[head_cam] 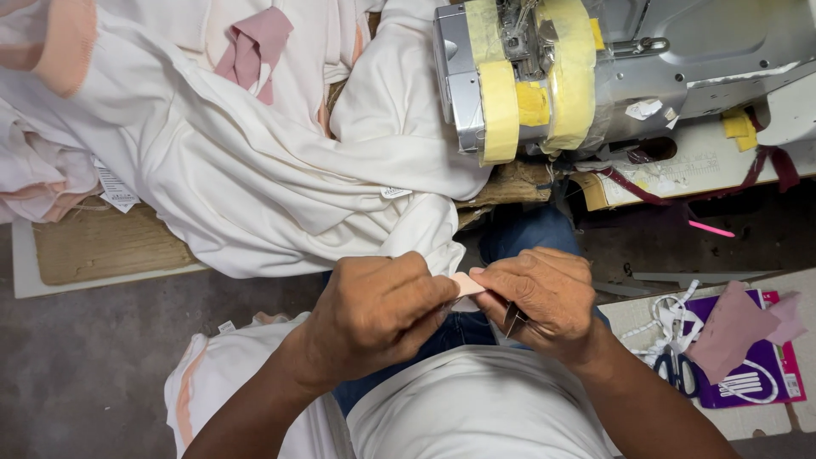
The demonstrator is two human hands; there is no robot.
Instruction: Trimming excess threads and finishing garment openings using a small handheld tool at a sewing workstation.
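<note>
Both hands meet over the lap on a small pale pink fabric piece (467, 284). The left hand (374, 310) has its grip closed on the near-left end of that piece, fingertips folded over it. The right hand (544, 297) pinches the opposite end between thumb and forefinger, and a small metal snipping tool (513, 319) is tucked under its palm, blades pointing down. How firmly the tool is held I cannot tell.

By my reading the step in hand is preparing or trimming this small piece before it goes under the needle. The next move calls for keeping the piece taut between the two pinches and bringing the blades round without loosening either end.

Just beyond the pink piece lies a heap of white garments (255, 170), draped off the bench (102, 246). Beyond and to its right stands the sewing machine (527, 76), wrapped in yellow tape. Well to the right of the piece sit folded dusty pink cloth (731, 327) and blue-handled scissors (676, 370).
</note>
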